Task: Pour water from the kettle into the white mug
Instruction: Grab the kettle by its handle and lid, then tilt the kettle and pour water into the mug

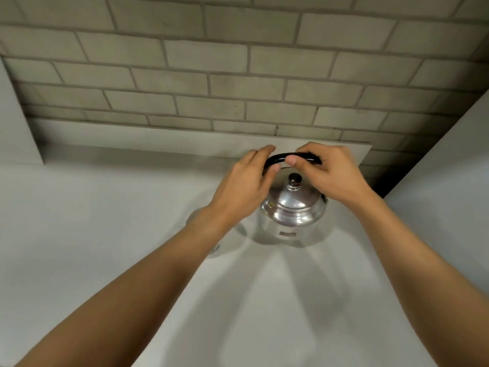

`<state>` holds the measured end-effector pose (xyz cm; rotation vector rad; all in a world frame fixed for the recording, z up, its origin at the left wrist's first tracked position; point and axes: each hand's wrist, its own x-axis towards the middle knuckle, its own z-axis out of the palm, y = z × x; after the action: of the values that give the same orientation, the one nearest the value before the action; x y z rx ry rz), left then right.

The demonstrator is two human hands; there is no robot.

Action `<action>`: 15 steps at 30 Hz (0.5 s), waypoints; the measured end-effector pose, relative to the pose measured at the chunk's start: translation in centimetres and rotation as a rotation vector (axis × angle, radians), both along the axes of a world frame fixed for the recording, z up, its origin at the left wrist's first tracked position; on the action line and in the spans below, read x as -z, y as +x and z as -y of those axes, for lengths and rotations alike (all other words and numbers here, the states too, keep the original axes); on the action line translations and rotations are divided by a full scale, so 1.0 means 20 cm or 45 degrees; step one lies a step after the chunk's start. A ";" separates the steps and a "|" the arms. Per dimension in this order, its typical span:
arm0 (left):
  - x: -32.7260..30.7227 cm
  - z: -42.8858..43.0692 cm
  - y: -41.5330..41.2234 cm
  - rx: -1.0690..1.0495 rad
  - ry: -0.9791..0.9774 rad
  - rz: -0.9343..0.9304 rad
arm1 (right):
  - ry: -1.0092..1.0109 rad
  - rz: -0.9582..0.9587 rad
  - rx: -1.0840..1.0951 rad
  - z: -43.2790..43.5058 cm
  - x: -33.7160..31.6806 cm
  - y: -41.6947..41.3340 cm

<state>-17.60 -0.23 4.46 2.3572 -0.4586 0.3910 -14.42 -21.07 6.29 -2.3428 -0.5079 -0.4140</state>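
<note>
A shiny steel kettle (291, 210) with a black knob on its lid (294, 179) stands on the white counter (105, 207) near the back wall. Its black arched handle (280, 157) is upright above the lid. My left hand (243, 186) grips the handle's left end, fingers over it and thumb under. My right hand (336, 173) is closed around the handle's right part. A pale rounded shape (209, 251) peeks out from under my left wrist; I cannot tell whether it is the white mug.
A grey brick-tile wall (238, 75) rises behind the counter, with a low white ledge (158, 139) at its foot. A white panel (449, 168) closes the right side and another (16, 128) the left.
</note>
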 end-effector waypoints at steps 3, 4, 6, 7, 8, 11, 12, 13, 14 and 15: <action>0.03 0.01 -0.20 -0.102 0.141 0.308 | 0.042 0.007 0.012 0.02 -0.01 -0.09; 0.07 0.02 -0.26 -0.092 0.200 0.416 | 0.050 0.007 0.012 0.02 -0.02 -0.12; 0.15 0.04 -0.36 -0.038 0.300 0.522 | 0.054 0.004 0.001 0.02 -0.02 -0.16; 0.20 0.05 -0.39 -0.009 0.341 0.516 | 0.052 0.000 -0.005 0.02 -0.02 -0.18; 0.24 0.06 -0.42 0.010 0.385 0.494 | 0.047 -0.004 -0.010 0.01 -0.01 -0.20; 0.31 0.09 -0.47 0.003 0.472 0.436 | 0.015 -0.011 -0.020 0.00 0.00 -0.23; 0.32 0.10 -0.48 -0.008 0.470 0.419 | -0.001 -0.011 -0.020 0.00 0.01 -0.25; 0.33 0.10 -0.49 -0.014 0.466 0.406 | -0.015 -0.008 -0.021 0.00 0.01 -0.26; 0.34 0.11 -0.50 -0.015 0.464 0.395 | -0.028 -0.004 -0.023 0.00 0.02 -0.27; 0.34 0.11 -0.50 -0.008 0.463 0.385 | -0.041 -0.001 -0.024 -0.01 0.02 -0.28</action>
<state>-27.63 -2.34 -2.36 2.6592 -0.7138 0.7250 -19.92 -20.95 5.90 -2.3669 -0.5391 -0.3986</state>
